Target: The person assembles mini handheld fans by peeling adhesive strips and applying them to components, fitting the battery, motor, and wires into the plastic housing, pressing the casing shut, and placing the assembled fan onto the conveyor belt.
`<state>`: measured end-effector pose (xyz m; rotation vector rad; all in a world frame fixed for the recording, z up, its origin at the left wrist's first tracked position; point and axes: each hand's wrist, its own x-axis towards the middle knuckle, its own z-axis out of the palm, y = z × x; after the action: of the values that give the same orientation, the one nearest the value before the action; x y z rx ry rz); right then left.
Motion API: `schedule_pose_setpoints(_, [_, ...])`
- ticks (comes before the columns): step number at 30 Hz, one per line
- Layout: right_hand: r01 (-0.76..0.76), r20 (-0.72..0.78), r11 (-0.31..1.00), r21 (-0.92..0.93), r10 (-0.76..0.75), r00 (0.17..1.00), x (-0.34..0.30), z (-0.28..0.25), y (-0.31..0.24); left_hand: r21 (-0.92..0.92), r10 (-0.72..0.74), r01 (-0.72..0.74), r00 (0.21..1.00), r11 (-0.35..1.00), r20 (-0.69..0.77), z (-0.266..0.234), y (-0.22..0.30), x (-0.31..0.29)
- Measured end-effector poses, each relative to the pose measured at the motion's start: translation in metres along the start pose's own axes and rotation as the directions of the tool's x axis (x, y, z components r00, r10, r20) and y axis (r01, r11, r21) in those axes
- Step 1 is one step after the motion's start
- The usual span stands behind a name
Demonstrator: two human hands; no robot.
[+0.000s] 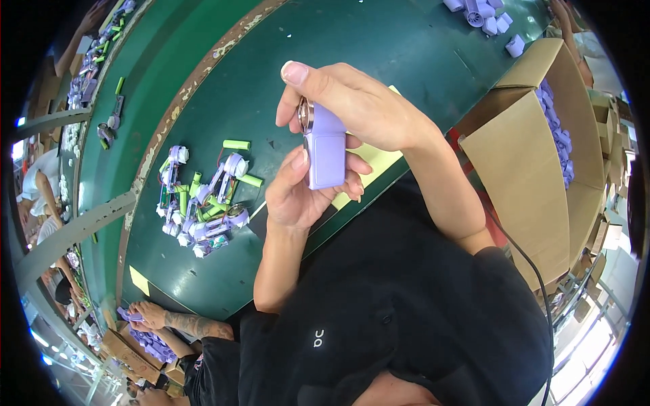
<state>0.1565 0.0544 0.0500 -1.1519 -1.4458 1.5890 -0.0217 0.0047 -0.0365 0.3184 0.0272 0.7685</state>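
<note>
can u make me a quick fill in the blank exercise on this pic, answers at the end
1. The left hand grips the lower part of a ____ device.
2. The hand around its upper end is the ____ one.
3. Bright ____ cylinders lie on the table.
4. The open box is made of ____.

Missing words: purple; right; green; cardboard.

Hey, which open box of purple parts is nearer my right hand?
The cardboard box to the right of your right hand. The other box sits farther off, at the picture's lower left, near a co-worker's hand.
</note>
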Motion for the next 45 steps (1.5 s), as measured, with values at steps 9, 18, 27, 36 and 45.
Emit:
schedule_pose_setpoints(9, [0.021,-0.093,0.999,0.047,-0.016,0.996,0.001,-0.003,0.016,0.129,0.030,-0.018,0.995,0.991,-0.095,0.006,0.001,-0.001])
schedule_pose_setpoints(18, [0.097,-0.184,0.993,0.063,-0.084,0.979,-0.021,-0.011,0.041,0.539,0.190,-0.005,0.938,0.842,-0.289,0.021,0.005,0.002])
schedule_pose_setpoints(27, [0.012,-0.090,0.983,0.183,0.004,0.996,-0.035,-0.008,0.061,0.686,0.309,0.000,0.893,0.728,-0.328,0.035,0.006,0.006])
schedule_pose_setpoints(36, [0.014,-0.076,0.978,0.210,0.003,0.997,-0.032,-0.004,0.058,0.719,0.372,-0.004,0.857,0.695,-0.355,0.040,0.004,0.007])
schedule_pose_setpoints(45, [0.009,-0.105,0.978,0.207,0.013,0.994,-0.029,-0.008,0.066,0.755,0.371,0.031,0.857,0.656,-0.357,0.040,0.010,0.011])
